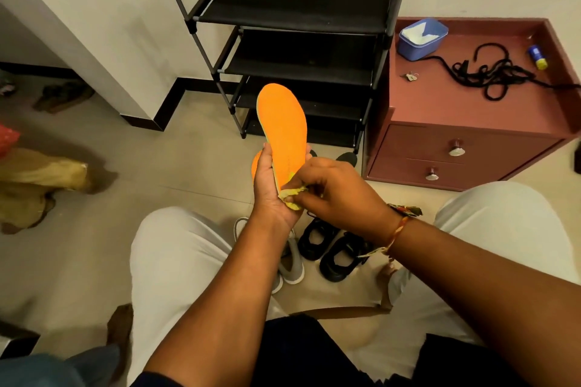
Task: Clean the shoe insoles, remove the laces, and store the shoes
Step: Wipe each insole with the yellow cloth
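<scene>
- Our left hand (268,192) grips the orange insole (283,126) by its heel end, fingers curled round the edge, so that the toe points up and away from us.
- The edge of a second insole (256,163) shows just behind that hand; we hold it in the same grip.
- Our right hand (336,192) pinches a yellow cloth (294,203) and presses it against the heel of the front insole.
- Below our hands, between our knees, a pair of black shoes (338,258) stands on the floor, with grey shoes (292,264) just beside them on the left.
- A black rack (298,9) stands against the wall ahead.
- To its right is a red cabinet (471,122); on its top lie black laces (490,75) in a loose tangle, near a blue box (423,39).
</scene>
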`<move>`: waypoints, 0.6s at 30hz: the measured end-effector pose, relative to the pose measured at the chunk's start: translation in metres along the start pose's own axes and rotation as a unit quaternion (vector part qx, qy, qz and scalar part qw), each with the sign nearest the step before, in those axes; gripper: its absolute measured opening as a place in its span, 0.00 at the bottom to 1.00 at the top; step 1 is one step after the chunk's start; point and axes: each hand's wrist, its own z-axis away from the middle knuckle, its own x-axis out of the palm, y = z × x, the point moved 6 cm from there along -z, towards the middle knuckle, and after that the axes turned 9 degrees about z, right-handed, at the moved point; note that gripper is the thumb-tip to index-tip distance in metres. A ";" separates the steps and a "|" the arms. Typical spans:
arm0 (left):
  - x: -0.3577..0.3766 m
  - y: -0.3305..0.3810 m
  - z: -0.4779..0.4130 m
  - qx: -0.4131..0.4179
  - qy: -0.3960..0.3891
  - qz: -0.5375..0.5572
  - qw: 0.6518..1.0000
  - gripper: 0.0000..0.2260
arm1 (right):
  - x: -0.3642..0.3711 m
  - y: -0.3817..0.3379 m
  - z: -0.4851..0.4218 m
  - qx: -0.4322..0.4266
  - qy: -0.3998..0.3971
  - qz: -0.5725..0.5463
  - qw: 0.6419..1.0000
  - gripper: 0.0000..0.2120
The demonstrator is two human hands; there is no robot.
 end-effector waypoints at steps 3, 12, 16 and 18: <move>0.008 -0.008 0.007 -0.028 -0.022 0.001 0.999 0.33 | -0.001 0.004 -0.002 0.012 0.023 0.024 0.999 0.09; 0.021 -0.044 0.020 -0.043 -0.079 -0.094 0.991 0.19 | -0.030 0.058 -0.021 0.115 0.130 0.108 0.979 0.07; 0.017 -0.035 0.015 -0.039 -0.065 -0.055 0.996 0.23 | -0.019 0.043 -0.017 0.102 0.090 0.062 0.989 0.05; 0.014 -0.023 0.013 -0.035 -0.048 -0.035 0.998 0.26 | -0.007 0.027 -0.011 0.091 0.042 0.005 0.995 0.04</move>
